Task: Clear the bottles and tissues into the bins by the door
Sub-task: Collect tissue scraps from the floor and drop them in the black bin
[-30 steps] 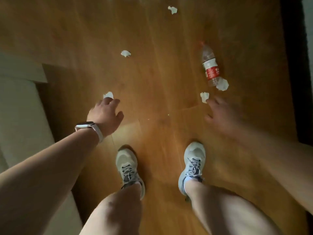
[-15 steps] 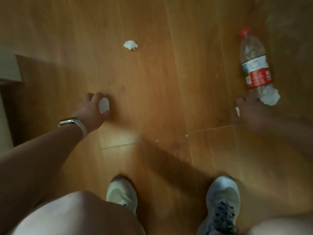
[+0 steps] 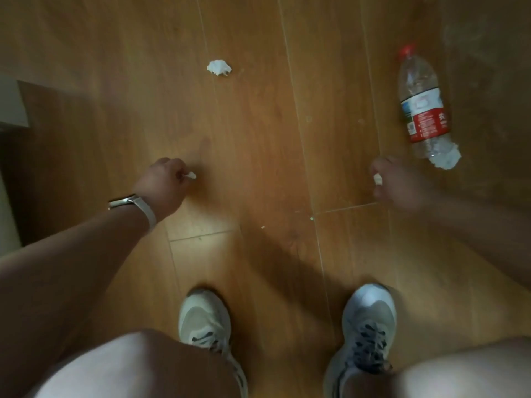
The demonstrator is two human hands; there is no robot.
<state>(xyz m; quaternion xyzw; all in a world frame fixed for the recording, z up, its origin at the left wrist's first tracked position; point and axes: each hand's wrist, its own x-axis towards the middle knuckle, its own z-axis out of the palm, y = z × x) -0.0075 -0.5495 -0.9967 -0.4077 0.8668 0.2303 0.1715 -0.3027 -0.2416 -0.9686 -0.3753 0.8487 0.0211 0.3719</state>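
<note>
My left hand [image 3: 163,183], with a watch on its wrist, is closed around a small white tissue [image 3: 191,175] just above the wooden floor. My right hand [image 3: 399,182] is closed on another crumpled tissue [image 3: 377,178]. A clear plastic bottle [image 3: 421,104] with a red cap and a red and white label lies on its side to the upper right of my right hand. A crumpled tissue [image 3: 446,160] lies against the bottle's base. One more tissue ball [image 3: 219,68] rests on the floor further ahead, between my two hands.
My two feet in light sneakers [image 3: 205,320] [image 3: 366,323] stand on the wooden floor [image 3: 287,124], and my knees fill the bottom of the view. A pale furniture or wall edge [image 3: 11,104] runs along the left side. No bin is in view.
I have crouched lower toward the floor. Both hands closed on the tissues they were reaching for, the left one first and then the right.
</note>
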